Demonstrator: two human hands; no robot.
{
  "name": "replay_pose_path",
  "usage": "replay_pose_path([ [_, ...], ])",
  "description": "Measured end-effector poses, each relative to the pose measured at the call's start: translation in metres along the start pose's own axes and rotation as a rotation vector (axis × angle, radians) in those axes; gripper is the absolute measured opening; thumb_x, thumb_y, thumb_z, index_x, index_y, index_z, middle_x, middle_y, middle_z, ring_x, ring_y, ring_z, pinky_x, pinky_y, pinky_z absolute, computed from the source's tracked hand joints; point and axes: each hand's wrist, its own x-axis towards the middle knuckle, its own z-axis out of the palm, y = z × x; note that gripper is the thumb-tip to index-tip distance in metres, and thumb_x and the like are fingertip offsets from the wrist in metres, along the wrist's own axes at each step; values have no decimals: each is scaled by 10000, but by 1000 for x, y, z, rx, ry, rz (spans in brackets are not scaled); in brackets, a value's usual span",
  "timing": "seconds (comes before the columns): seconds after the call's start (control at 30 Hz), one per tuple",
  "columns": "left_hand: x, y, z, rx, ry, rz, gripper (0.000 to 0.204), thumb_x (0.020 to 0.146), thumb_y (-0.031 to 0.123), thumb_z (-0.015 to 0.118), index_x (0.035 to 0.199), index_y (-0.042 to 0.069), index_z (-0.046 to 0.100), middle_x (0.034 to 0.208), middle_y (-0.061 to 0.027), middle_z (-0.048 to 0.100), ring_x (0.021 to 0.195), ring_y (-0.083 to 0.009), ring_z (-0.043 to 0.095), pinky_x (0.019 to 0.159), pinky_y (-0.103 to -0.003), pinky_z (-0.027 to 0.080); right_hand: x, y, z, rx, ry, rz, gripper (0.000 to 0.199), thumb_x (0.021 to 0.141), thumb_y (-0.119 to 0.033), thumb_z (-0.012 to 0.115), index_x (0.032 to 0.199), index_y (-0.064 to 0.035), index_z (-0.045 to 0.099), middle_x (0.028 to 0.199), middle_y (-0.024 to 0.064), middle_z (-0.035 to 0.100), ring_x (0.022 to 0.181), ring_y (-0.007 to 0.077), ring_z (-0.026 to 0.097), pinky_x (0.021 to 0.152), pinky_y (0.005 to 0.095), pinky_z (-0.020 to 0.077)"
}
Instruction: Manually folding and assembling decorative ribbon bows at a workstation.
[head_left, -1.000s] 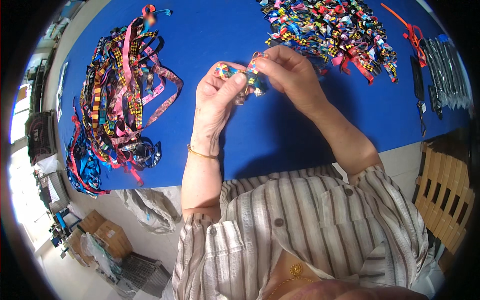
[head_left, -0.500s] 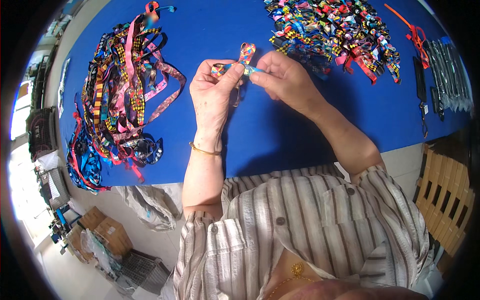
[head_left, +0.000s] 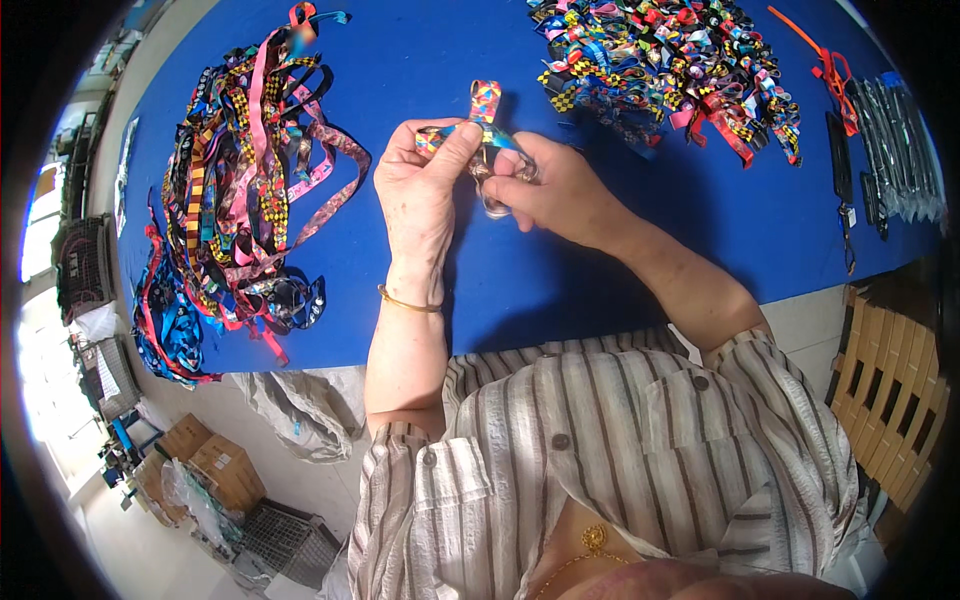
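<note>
A short, brightly patterned ribbon strap (head_left: pixel 484 103) is folded into a loop above the table, its loop end pointing away from me. My left hand (head_left: pixel 425 175) pinches it between thumb and fingers, and a ribbon end sticks out to the left of the thumb. My right hand (head_left: pixel 550 190) is closed just to the right, with a blue part of the ribbon running to its fingers. A shiny silvery piece (head_left: pixel 492 205) shows below the ribbon, against the right fingertips; its exact shape is partly hidden.
On the blue table (head_left: pixel 400 50), a heap of long patterned lanyards (head_left: pixel 250 180) lies at left. A pile of short ribbon straps (head_left: pixel 680 70) is at far right. Beyond it are a red-orange strap (head_left: pixel 835 90), a black strap (head_left: pixel 840 180) and several plastic-wrapped dark items (head_left: pixel 900 150).
My right hand has moved down and nearer to me, from the ribbon's end to the shiny piece. The ribbon loop has shifted slightly left; my left hand keeps its pinch.
</note>
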Motion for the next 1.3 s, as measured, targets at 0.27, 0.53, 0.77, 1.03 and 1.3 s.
replay_pose_path([
  [0.27, 9, -3, -10, -89, 17, 7, 145, 869, 11, 748, 968, -27, 649, 848, -84, 705, 718, -104, 644, 685, -231, 522, -2, -8, -10, 120, -157, 149, 211, 867, -166, 707, 929, -53, 540, 744, 36, 636, 529, 88, 562, 460, 241, 443],
  [0.53, 10, 7, -14, 9, 19, -13, 153, 856, 8, 760, 968, -10, 658, 830, -64, 701, 664, -85, 626, 623, -206, 504, -5, -16, -26, -284, -132, 60, 242, 877, -234, 752, 924, -50, 603, 758, 10, 633, 576, 63, 545, 517, 223, 431],
  [0.77, 7, 3, -9, 45, -94, -53, 163, 859, 23, 759, 978, -1, 650, 788, -50, 686, 628, -71, 607, 546, -200, 473, 3, -12, -22, -233, 239, -243, 276, 874, -264, 761, 885, -23, 628, 730, 29, 647, 634, 74, 574, 572, 261, 469],
  [1.03, 7, 2, -13, 117, -217, -124, 181, 873, 7, 741, 1030, -2, 651, 862, -48, 699, 730, -75, 627, 665, -207, 504, 6, -7, -26, 0, 93, -153, 203, 940, -218, 700, 976, -25, 646, 812, -10, 641, 706, 34, 568, 609, 209, 463],
  [1.3, 1, 2, 10, 217, 13, 120, 221, 880, 6, 732, 1072, -9, 624, 874, -37, 676, 804, -95, 641, 753, -230, 530, 10, 1, -28, 68, 211, -307, 149, 943, -181, 680, 949, -38, 640, 804, -32, 630, 718, 7, 562, 618, 185, 451],
])
